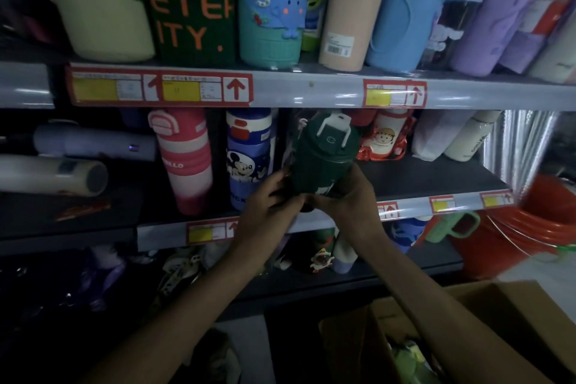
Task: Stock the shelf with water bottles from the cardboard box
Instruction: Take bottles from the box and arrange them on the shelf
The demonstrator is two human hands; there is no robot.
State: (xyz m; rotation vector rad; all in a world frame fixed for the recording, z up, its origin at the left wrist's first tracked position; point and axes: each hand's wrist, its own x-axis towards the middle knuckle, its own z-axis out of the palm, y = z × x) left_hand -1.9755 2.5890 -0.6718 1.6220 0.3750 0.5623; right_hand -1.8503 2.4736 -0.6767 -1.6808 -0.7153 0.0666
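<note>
The cardboard box (498, 305) holds more stock, dimly seen; left hand (265, 206) and right hand (349, 199) both grip a dark green bottle (321, 159) at the middle shelf (420, 178), apparently not yet placed.

Dim, soft, bowed edges; lower left perhaps unreadably dark.
</note>
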